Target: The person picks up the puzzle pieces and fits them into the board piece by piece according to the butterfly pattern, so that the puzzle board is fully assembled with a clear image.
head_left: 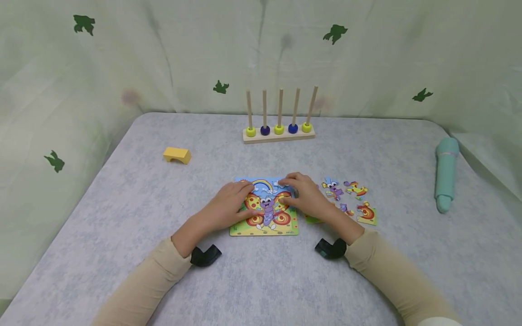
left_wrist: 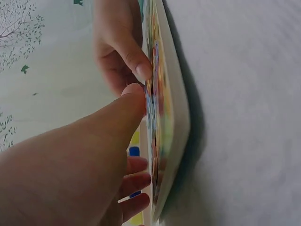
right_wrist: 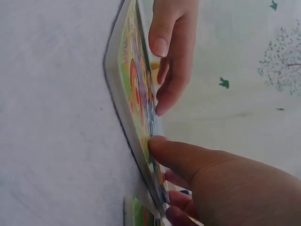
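Observation:
A butterfly jigsaw puzzle board [head_left: 267, 230] lies flat on the table, with a rainbow along its top. Over its left part rests my left hand [head_left: 228, 206], thumb and fingers spread and touching the picture. My right hand [head_left: 307, 194] touches the upper right part with its fingertips and thumb. In the right wrist view, the right thumb [right_wrist: 178, 153] presses on the board's surface while its fingers reach the far side. No piece shows clearly between either hand's fingers. Loose puzzle pieces [head_left: 368, 213] lie right of the board, some partly hidden by the right hand and forearm.
Behind the board stands a wooden peg counter [head_left: 279, 136] with yellow and blue beads. A yellow arch block [head_left: 177, 155] sits at the back left. A mint-green toy microphone [head_left: 446, 174] lies near the right edge. Black wrist devices [head_left: 205, 256] are worn at both wrists.

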`<act>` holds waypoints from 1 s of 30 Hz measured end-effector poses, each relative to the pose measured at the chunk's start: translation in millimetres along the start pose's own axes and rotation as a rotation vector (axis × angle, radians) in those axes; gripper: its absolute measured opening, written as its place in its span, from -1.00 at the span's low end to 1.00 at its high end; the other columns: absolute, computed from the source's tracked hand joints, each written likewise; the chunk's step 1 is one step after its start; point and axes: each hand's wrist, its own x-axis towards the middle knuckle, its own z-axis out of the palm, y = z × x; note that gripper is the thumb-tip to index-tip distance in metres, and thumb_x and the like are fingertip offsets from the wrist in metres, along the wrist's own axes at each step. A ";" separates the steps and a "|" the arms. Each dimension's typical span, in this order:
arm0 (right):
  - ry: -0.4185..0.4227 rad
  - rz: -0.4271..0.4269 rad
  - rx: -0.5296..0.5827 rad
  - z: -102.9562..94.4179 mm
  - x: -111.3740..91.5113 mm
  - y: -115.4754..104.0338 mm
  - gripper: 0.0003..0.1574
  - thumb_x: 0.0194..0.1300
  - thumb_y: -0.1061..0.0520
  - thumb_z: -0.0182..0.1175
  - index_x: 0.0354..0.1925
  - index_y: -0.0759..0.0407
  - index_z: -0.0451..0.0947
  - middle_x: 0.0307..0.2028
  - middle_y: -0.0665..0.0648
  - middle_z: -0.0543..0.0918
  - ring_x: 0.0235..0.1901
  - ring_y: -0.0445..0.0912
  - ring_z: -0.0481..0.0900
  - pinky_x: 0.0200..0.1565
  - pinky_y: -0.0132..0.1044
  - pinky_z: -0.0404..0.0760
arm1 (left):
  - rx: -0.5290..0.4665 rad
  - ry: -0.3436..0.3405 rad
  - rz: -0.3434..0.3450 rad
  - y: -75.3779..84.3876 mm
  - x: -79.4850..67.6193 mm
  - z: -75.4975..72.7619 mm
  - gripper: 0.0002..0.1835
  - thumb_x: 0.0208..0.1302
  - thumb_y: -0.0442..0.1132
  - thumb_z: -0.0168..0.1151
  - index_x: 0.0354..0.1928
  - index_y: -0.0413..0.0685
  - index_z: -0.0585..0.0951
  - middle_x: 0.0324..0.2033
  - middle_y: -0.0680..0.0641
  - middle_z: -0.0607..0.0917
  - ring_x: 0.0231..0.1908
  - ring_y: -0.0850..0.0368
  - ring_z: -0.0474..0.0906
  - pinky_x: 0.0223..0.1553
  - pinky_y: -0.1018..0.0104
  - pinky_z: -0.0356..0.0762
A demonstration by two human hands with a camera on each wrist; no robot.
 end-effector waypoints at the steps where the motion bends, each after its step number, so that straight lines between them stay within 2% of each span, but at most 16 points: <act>1: -0.002 0.000 -0.005 0.1 0.1 -0.1 -0.42 0.12 -0.05 0.25 0.09 0.12 0.47 0.05 0.15 0.40 0.03 0.03 0.32 0.01 -0.02 0.30 | -0.004 0.002 0.006 1.0 1.1 0.2 -0.23 0.19 0.21 0.03 0.27 -0.18 0.24 0.21 -0.15 0.27 0.22 -0.04 0.11 0.22 0.09 -0.02; 3: -0.009 -0.004 -0.016 0.3 0.3 -0.2 -0.42 0.13 -0.05 0.24 0.11 0.11 0.46 0.05 0.14 0.39 0.02 0.03 0.32 0.00 -0.02 0.30 | -0.001 0.006 0.037 2.9 3.9 1.1 -0.26 0.20 0.20 0.02 0.29 -0.11 0.24 0.22 -0.14 0.26 0.22 -0.04 0.11 0.22 0.08 -0.02; 6: -0.024 -0.003 -0.043 0.5 0.7 -1.1 -0.41 0.13 -0.06 0.24 0.12 0.08 0.46 0.05 0.13 0.39 0.01 0.02 0.31 -0.02 -0.01 0.28 | 0.013 -0.025 0.078 5.5 7.4 1.9 -0.32 0.23 0.20 -0.02 0.32 0.05 0.23 0.24 -0.12 0.23 0.23 -0.05 0.09 0.23 0.05 -0.06; 12: -0.074 -0.025 -0.124 -0.6 -0.6 -3.6 -0.38 0.15 -0.14 0.19 0.17 -0.02 0.41 0.08 0.11 0.34 0.02 0.04 0.27 -0.03 0.03 0.24 | 0.069 -0.088 0.086 8.0 9.7 2.4 -0.40 0.25 0.22 -0.10 0.31 0.23 0.25 0.25 -0.13 0.21 0.22 -0.09 0.10 0.23 0.02 -0.10; 18: -0.144 -0.016 -0.208 -3.0 -2.8 -7.9 -0.37 0.21 -0.20 0.09 0.24 -0.18 0.29 0.17 0.13 0.26 0.11 0.08 0.19 0.04 0.08 0.16 | 0.016 -0.088 0.061 7.4 3.7 -2.7 -0.35 0.25 0.22 -0.09 0.32 0.12 0.23 0.28 -0.15 0.17 0.26 -0.12 0.02 0.22 -0.01 -0.07; 22: -0.184 -0.001 -0.229 -4.8 -3.0 -12.1 -0.32 0.23 -0.22 0.06 0.28 -0.15 0.23 0.21 0.16 0.21 0.16 0.12 0.14 0.09 0.10 0.10 | -0.051 -0.076 -0.018 1.1 -10.5 -9.4 -0.25 0.19 0.23 -0.01 0.33 -0.02 0.19 0.29 -0.19 0.11 0.27 -0.14 -0.02 0.21 -0.02 -0.02; 24: -0.209 0.007 -0.233 -5.6 -3.1 -13.5 -0.29 0.23 -0.23 0.04 0.30 -0.15 0.19 0.23 0.16 0.18 0.19 0.13 0.10 0.10 0.10 0.09 | -0.098 -0.092 -0.070 -3.7 -19.3 -12.2 -0.15 0.14 0.25 0.05 0.35 -0.10 0.12 0.31 -0.20 0.06 0.28 -0.13 -0.05 0.21 -0.01 -0.02; 27: -0.233 0.022 -0.205 -7.1 -3.5 -13.8 -0.23 0.22 -0.25 0.04 0.33 -0.13 0.13 0.25 0.16 0.14 0.21 0.12 0.07 0.12 0.10 0.06 | -0.168 -0.125 -0.125 -11.2 -30.9 -13.9 0.03 0.02 0.30 0.14 0.36 -0.20 0.01 0.32 -0.23 0.00 0.29 -0.14 -0.10 0.21 0.00 -0.03; 30: -0.229 0.038 -0.110 -11.6 -4.3 -13.8 -0.19 0.21 -0.23 0.07 0.35 -0.07 0.08 0.27 0.16 0.11 0.23 0.10 0.06 0.15 0.10 0.05 | -0.201 -0.155 -0.125 -16.9 -38.0 -13.9 0.16 -0.09 0.35 0.20 0.36 -0.26 -0.05 0.32 -0.23 -0.02 0.29 -0.14 -0.13 0.22 -0.01 -0.05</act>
